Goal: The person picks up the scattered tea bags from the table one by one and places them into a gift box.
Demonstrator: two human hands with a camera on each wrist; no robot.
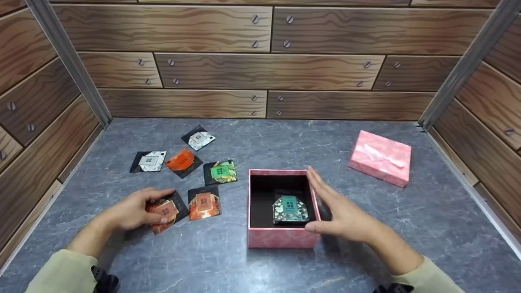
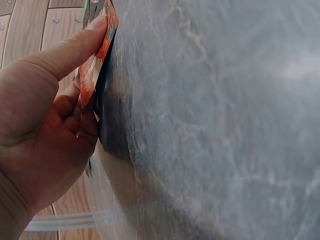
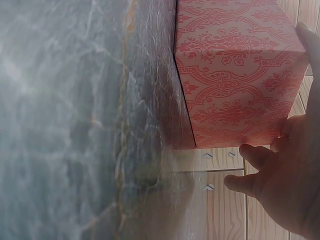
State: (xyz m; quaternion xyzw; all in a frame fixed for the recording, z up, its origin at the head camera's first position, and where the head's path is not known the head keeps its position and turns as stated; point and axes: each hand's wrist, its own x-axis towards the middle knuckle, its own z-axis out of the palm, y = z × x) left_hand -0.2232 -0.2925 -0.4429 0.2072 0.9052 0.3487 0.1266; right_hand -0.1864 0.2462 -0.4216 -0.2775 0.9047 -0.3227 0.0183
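Observation:
My left hand (image 1: pixel 132 209) pinches a flat orange and black sachet (image 1: pixel 166 210) at the left, thumb across its printed front. In the left wrist view, the sachet (image 2: pixel 93 70) stands tilted between thumb and curled fingers, close over the table. Right of centre sits a pink patterned box (image 1: pixel 283 237), lidless, with a dark inside. A teal and black sachet (image 1: pixel 290 207) with a floral print lies in it. My right hand (image 1: pixel 346 213) rests along the box's right rim, fingers extended toward the far corner, thumb at the near corner. The right wrist view shows the box's patterned side (image 3: pixel 235 95).
A second orange sachet (image 1: pixel 204 203) lies just right of my left hand. Behind are a green sachet (image 1: pixel 220 171), a red-orange one (image 1: pixel 183 162) and two white-and-black ones, the nearer (image 1: pixel 148 161) at the left. A pink lid (image 1: pixel 381 158) with a bow lies back right.

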